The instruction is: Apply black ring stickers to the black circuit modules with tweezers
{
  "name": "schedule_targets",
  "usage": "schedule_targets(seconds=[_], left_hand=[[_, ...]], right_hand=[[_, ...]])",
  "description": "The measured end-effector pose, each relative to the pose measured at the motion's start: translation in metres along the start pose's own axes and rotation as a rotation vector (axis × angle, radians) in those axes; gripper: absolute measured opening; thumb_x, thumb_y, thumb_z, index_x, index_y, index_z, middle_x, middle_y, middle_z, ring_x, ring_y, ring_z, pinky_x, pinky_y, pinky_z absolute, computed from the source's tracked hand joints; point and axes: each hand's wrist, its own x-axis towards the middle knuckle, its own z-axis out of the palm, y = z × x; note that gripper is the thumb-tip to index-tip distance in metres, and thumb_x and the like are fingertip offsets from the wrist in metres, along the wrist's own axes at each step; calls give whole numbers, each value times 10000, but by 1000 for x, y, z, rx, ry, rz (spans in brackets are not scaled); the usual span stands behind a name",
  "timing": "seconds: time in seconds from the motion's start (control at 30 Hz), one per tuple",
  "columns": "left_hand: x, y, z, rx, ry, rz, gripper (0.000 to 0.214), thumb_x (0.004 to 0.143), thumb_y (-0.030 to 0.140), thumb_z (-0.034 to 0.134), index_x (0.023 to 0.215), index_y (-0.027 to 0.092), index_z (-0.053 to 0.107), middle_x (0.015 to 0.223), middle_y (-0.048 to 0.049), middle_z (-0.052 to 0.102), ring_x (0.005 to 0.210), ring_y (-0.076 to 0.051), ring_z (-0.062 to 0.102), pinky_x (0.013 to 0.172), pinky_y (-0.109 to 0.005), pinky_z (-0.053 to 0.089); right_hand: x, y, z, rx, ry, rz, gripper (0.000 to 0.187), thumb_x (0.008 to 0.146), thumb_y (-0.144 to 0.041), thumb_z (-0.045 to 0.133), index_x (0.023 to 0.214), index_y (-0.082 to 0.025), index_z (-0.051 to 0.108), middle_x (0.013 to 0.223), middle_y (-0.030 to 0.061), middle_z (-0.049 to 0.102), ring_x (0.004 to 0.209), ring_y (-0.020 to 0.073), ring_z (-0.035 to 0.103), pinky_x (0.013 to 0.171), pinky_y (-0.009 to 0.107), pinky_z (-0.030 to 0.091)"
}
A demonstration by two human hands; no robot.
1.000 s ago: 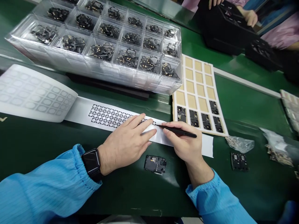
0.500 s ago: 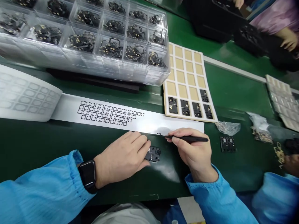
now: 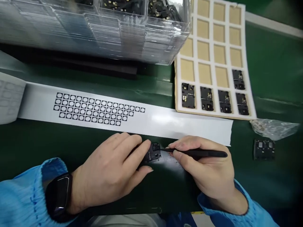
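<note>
My left hand (image 3: 111, 165) is closed on a small black electronic module (image 3: 154, 154) lying on the green table, its left part hidden under my fingers. In my right hand (image 3: 210, 170) is a pair of black tweezers (image 3: 201, 153), pinched and pointing left. The tweezer tip touches or hovers just over the module's upper right area, where a small dark square frame shows. Just beyond both hands runs a white backing strip (image 3: 163, 121) with rows of black square stickers (image 3: 90, 106), each with a round centre.
Stacked clear compartment trays (image 3: 142, 41) with black parts stand at the back left. A white foam tray (image 3: 196, 85) at the back right holds several black modules in its front cells. A clear plastic bag (image 3: 272, 127) and another black module (image 3: 264, 149) lie on the right.
The tweezers have gone from the strip's near edge, where a black square sticker showed at their tip, to the module. My head view has come closer and lower.
</note>
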Motion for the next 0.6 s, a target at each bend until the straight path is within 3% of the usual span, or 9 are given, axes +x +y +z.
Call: schedule_targets(seconds=[0.23,0.6], left_hand=[[7,0,1,11,-73,-1,376,1017,269,643,1326,55,652,1055,-104,654,888,-241,581,713,-443,513],[10,0,-1,49,-57,6,340,1057,299,566,1265,56,681,1025,-112,665,892,-253,602,728,-450,541]], right_hand=[[-1,-2,-2,-37,-35,22,194,835,-87,806,894,-271,786,890,16,812,821,205,804,750,272,695],[1,-3,0,-91,-36,39,184,839,-87,804,882,-265,790,896,35,815,811,224,797,739,311,707]])
